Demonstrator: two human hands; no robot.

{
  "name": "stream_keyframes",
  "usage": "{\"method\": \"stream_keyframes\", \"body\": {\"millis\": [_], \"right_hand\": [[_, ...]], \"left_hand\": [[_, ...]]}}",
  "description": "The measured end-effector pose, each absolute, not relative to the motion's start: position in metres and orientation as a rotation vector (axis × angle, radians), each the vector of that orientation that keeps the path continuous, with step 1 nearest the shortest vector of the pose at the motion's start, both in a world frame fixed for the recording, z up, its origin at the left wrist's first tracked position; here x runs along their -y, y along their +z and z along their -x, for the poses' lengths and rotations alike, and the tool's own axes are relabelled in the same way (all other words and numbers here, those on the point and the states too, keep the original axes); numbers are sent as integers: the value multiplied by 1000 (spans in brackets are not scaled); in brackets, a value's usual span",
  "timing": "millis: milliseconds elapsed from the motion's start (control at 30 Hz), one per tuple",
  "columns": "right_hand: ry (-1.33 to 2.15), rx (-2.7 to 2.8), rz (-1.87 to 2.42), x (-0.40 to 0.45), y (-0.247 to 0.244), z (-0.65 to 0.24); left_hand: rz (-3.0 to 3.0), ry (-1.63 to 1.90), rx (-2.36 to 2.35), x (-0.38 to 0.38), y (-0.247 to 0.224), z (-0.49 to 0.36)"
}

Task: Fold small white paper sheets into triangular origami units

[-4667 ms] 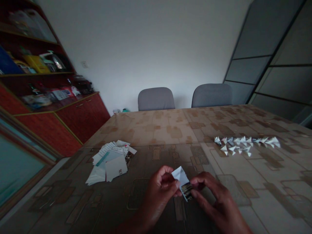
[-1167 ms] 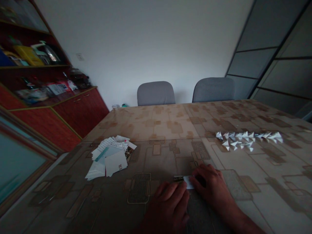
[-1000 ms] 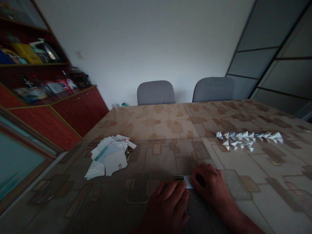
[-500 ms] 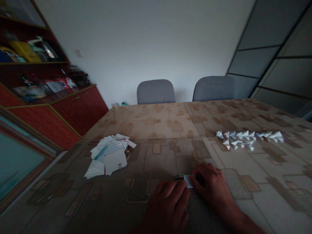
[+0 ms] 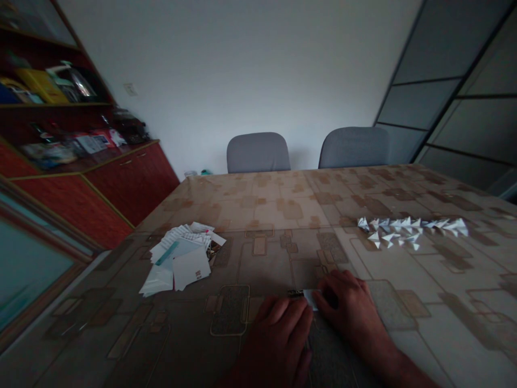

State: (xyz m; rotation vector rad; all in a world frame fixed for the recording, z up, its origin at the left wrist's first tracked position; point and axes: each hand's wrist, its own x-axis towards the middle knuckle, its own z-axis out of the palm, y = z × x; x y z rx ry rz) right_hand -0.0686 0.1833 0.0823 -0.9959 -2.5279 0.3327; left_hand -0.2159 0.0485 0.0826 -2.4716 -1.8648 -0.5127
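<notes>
Folded paper (image 5: 310, 297), seen in the head view, lies low on the patterned table (image 5: 266, 264), between the two hands and partly hidden by them. Compared with the earliest picture, where both hands held it raised and tilted, it is now down against the tabletop, which gives it a firm backing that it lacked in the air. Over the last second or so hardly anything has shifted; the hands look to be pressing or steadying rather than carrying.

The left hand (image 5: 278, 334) reaches over the paper's near side, its fingers bent and close together, with a dark printed strip showing just beyond the fingertips. The right hand (image 5: 349, 304) is curled at the paper's right end, the thumb side touching the white part or very near it. Whether either hand truly pinches the paper — or only presses it flat — I cannot tell.

Well apart from the hands, a loose pile of cards (image 5: 191, 267) lies on the left of the table. Small pointed folded pieces (image 5: 407, 223) stand in two rows on the right, farther back. Two grey chairs (image 5: 258, 153) are beyond the far edge.
</notes>
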Motion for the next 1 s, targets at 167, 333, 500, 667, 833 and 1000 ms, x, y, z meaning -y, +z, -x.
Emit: {"method": "stream_keyframes", "body": {"millis": [167,333,500,667,833,1000], "right_hand": [[354,2537,1021,-183,81,68],[330,2518,983,-183,78,68],[338,2480,973,-187,75,67],[411,2442,907,-188,80,58],[389,2381,927,-176,80,57],[343,2418,1016,-169,72,65]], "left_hand": [[2455,-522,1842,-49,84,216],[2486,-556,1888,-49,87,216],[2505,-597,1888,-51,86,216],[2479,-607,1849,-53,86,218],[2475,-603,1838,-52,85,219],[2483,-580,1863,-51,83,218]]}}
